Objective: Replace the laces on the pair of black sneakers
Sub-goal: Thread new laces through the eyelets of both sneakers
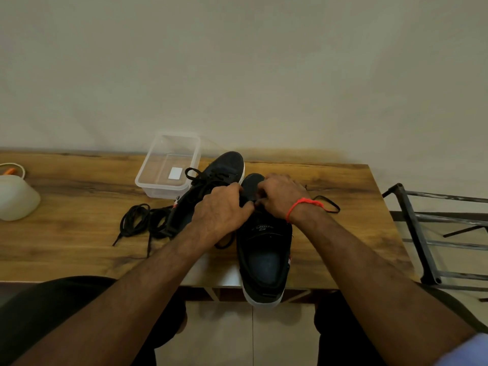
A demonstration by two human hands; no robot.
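Observation:
Two black sneakers with white soles lie on the wooden table (79,186). The near sneaker (265,260) points away from me, its heel over the table's front edge. Both hands meet over its eyelet area: my left hand (221,210) and my right hand (280,196) each pinch a black lace there; the fingertips hide the exact grip. A loop of that lace (330,204) trails out to the right of my right wrist. The far sneaker (211,186) lies tilted to the left, still laced. A loose bundle of black laces (140,220) sits left of it.
A clear plastic container (169,165) with a white slip inside stands behind the shoes. A white bowl-like object (15,196) sits at the table's left edge. A dark metal rack (433,233) stands right of the table. The wall runs close behind.

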